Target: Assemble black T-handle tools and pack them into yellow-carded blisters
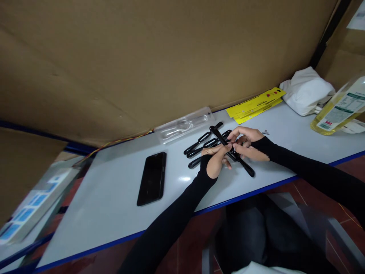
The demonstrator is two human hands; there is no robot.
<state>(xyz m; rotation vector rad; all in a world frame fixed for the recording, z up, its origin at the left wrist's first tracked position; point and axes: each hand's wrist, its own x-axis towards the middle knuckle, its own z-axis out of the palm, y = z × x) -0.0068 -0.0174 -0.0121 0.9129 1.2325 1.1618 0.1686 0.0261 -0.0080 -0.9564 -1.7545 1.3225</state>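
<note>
Both my hands meet over the white table [99, 205], each in a long black sleeve. My left hand [216, 161] and my right hand [247, 144] are closed on one long black plastic stick-like piece [221, 139], held slanted just above the tabletop. Its lower end [248, 170] pokes out toward the table's front edge. Under and behind my hands lie several more black slotted pieces [203, 144], fanned out on the table.
A black phone [152, 178] lies flat left of my hands. A clear plastic blister pack [185, 125] and yellow cards [256, 104] sit along the cardboard wall. At the right are white cloth [306, 90] and a bottle of yellow liquid [339, 110].
</note>
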